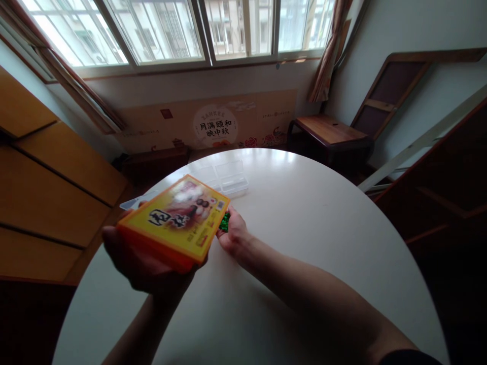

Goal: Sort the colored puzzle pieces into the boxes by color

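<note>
My left hand (pixel 152 271) grips an orange Go set box (pixel 182 215) from below, tilted above the table. Its yellow lid carries large Chinese characters and a picture of black and white stones. Close to the box's right edge, my right hand (pixel 236 230) is cupped palm up around small shiny green pieces (pixel 225 223); the box hides part of its fingers, and the pieces are too small to make out. Beyond the box, a clear plastic case (pixel 231 177) with compartments lies on the table. Another translucent plastic piece (pixel 133 202) shows behind my left hand, mostly covered.
Both arms reach over a round white table (pixel 323 223). A wooden chair (pixel 329 129) stands at the far right, near a slanted white rail (pixel 426 139). Wooden cabinets (pixel 57 192) are on the left, and a barred window (pixel 163 30) is ahead.
</note>
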The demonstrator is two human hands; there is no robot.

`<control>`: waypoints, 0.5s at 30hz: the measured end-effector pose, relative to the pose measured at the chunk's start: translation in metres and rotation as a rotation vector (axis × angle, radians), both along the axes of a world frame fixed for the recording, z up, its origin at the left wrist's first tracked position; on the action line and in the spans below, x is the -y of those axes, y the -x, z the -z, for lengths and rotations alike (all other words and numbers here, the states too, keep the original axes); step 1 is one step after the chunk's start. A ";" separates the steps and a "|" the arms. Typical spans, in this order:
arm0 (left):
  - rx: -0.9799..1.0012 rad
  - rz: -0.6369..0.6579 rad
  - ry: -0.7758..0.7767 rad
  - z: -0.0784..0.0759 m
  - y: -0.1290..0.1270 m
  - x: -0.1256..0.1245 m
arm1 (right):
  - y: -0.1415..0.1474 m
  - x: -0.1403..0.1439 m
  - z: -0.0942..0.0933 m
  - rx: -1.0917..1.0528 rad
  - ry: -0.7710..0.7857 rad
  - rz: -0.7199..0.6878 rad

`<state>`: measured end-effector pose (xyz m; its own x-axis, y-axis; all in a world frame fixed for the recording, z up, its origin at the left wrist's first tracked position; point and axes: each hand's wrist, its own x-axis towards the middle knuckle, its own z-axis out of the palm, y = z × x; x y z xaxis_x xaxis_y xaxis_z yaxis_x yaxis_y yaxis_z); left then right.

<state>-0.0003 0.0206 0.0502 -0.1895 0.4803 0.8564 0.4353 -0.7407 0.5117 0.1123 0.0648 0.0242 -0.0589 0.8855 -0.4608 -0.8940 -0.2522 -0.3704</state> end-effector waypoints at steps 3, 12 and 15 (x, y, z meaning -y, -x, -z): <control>-0.031 -0.080 -0.194 -0.009 0.006 -0.003 | -0.009 0.000 -0.013 -0.067 0.149 -0.017; 0.476 0.200 0.333 -0.017 0.023 -0.020 | -0.043 -0.032 -0.002 1.097 -0.137 0.023; 0.492 0.235 0.365 -0.017 0.023 -0.019 | -0.042 -0.039 0.007 1.875 -0.351 -0.112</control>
<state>-0.0231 0.0399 0.0672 -0.3722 0.7999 0.4707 -0.0655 -0.5285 0.8464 0.1540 0.1038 0.0172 0.1750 0.9677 0.1816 0.6695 0.0182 -0.7426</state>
